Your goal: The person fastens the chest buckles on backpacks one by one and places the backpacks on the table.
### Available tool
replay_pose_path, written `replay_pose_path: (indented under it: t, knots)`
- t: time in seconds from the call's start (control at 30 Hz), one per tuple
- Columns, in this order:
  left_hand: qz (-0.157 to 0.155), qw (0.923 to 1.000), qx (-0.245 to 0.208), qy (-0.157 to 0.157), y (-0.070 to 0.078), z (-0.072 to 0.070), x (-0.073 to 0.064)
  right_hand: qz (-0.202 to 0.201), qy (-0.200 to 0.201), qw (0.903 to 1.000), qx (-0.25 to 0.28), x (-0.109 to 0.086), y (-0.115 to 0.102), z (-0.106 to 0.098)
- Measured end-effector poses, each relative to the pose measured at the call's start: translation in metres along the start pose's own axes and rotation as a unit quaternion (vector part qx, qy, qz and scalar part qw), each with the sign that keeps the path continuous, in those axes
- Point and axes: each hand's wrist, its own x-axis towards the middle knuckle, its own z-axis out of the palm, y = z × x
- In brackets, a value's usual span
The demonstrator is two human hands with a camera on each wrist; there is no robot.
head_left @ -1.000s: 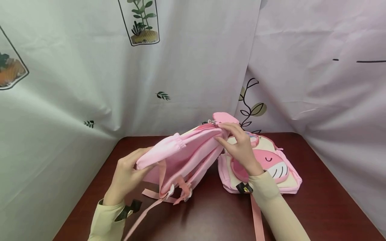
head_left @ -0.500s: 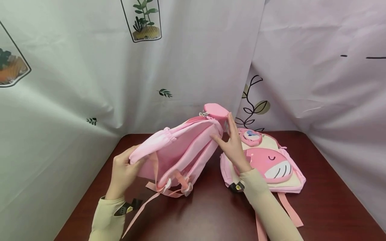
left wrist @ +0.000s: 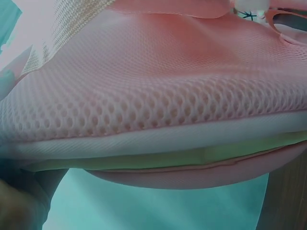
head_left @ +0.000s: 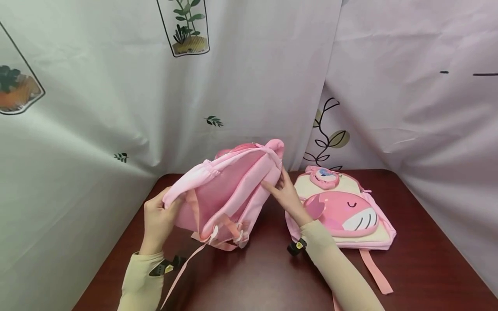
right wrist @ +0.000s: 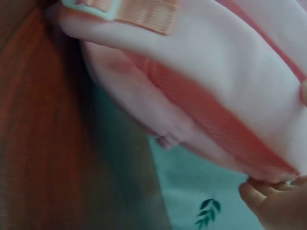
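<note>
A pink backpack is held tilted over the table, its shoulder straps and back panel turned toward me. My left hand grips its left end, thumb on the near side and fingers behind. My right hand holds the right side, thumb on a padded strap and fingers round the far edge. Mesh padding fills the left wrist view. In the right wrist view, fingertips touch the bag's edge. The backpack's front faces away and is mostly hidden.
A second backpack, pink and cream with a whale-shaped front, lies on the right of the dark red table. One of its straps trails toward me. A pale printed cloth hangs behind and at the sides.
The held backpack has turned, so its round pink pouch has gone from the top right. My right hand has slid down and left along its side, while the left hand keeps its grip.
</note>
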Motion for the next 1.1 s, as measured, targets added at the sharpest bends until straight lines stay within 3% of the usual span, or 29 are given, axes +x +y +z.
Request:
replay_pose_path:
  t: [0.1,0.27,0.47,0.63,0.9,1.0,1.1]
  knots:
    - [-0.04,0.9991,-0.001,0.016,-0.018,-0.002,-0.002,0.025,-0.015,0.9993,-0.022,-0.001,0.011,0.004]
    - [-0.107,0.9937,-0.012,0.031,-0.024,-0.006,-0.002,0.061,-0.043,0.9948,-0.07,-0.004,0.03,0.014]
    - [-0.144,0.9894,-0.01,0.021,-0.032,-0.003,0.001,0.052,-0.033,0.9979,-0.022,-0.004,0.034,0.018]
    - [-0.133,0.9911,0.015,-0.005,-0.035,0.001,0.001,0.034,0.011,0.9993,-0.004,-0.007,0.034,0.016]
    - [-0.067,0.9956,0.037,-0.055,-0.038,0.002,-0.001,0.004,0.078,0.9969,0.009,-0.009,0.035,0.015]
    - [-0.07,0.9909,0.067,-0.094,-0.036,-0.001,0.001,-0.009,0.102,0.9948,-0.001,-0.008,0.033,0.014]
    - [-0.091,0.9797,0.1,-0.148,-0.031,-0.005,0.002,-0.012,0.114,0.9934,-0.012,-0.008,0.029,0.012]
